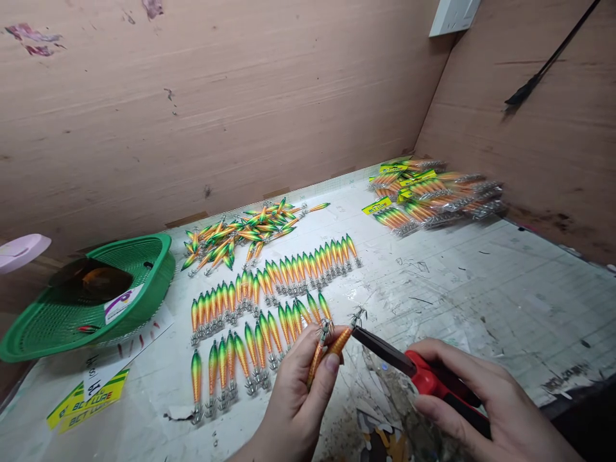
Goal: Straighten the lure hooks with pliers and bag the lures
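Observation:
My left hand [301, 398] is closed round two orange squid-jig lures [332, 346], their hook crowns pointing up and away. My right hand [481, 401] grips red-handled pliers [423, 375], whose dark jaws reach left to the hook crown of the nearer lure. On the white worktable [481, 301] in front of my left hand lie rows of green-and-orange lures [269, 289], hooks toward me. Behind the rows sits a loose heap of the same lures [245, 234].
A green plastic basket [144, 289] stands at the left with a dark object inside. Yellow label cards [86, 398] lie near the front left corner. Bagged lures with yellow headers [428, 192] are piled at the back right. Brown board walls close off the back and right.

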{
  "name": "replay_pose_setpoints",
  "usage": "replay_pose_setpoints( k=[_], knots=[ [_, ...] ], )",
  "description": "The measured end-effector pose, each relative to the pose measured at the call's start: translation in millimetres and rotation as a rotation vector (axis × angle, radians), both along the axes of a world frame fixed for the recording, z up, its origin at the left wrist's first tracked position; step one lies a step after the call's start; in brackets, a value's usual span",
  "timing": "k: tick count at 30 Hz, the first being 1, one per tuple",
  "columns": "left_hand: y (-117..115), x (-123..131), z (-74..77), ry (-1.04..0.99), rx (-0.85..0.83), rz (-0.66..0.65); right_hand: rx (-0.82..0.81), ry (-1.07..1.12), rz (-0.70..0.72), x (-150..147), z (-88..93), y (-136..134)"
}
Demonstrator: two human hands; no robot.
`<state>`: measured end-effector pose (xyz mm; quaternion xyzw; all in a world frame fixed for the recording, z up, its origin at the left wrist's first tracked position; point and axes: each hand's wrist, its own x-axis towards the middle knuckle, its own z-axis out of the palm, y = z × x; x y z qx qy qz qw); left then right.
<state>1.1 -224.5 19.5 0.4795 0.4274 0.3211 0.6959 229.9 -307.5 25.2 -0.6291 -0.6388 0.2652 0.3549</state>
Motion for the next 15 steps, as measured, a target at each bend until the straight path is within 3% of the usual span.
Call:
replay_pose_setpoints(
  k=[9,15],
  knots=[
    [0.4,-1.9,-0.5,0.012,-0.005,-0.024,-0.004,0.037,-0.023,-3.7,-0.1,-0.2],
    [2.7,9.7,9.6,0.132,0.263,-0.011,0.049,-0.011,-0.026,-4.4,1.2,1.2]
  ],
)
